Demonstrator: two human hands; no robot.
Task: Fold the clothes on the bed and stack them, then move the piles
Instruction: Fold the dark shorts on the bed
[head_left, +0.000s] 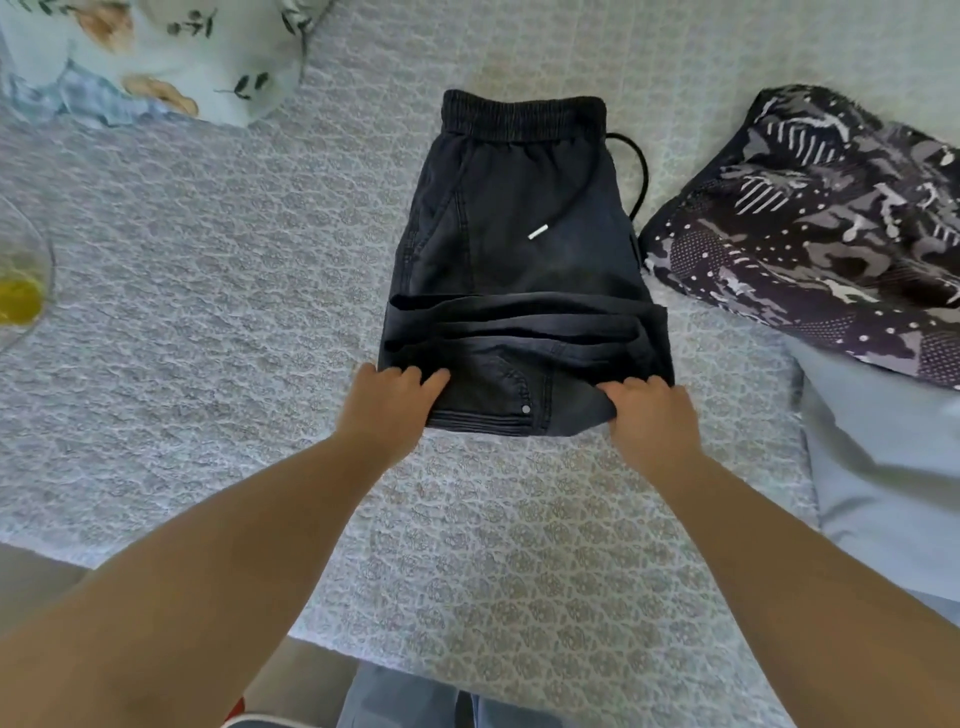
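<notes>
Gripping the near edge of the black drawstring shorts (524, 260), the person's left hand (387, 410) and right hand (652, 418) each have fingers curled closed over a corner of the dark fabric. These shorts lie in the middle of the bed (208, 312), waistband at the far end, lower part bunched into folds. Just beside them on the right lies a patterned black-and-white garment (821, 228). A floral pillow (171, 47) sits at the far left.

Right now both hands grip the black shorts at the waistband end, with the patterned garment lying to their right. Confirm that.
Wrong end. The head view shows both hands gripping the black shorts at the near end; the waistband lies far. The patterned garment does lie right.
</notes>
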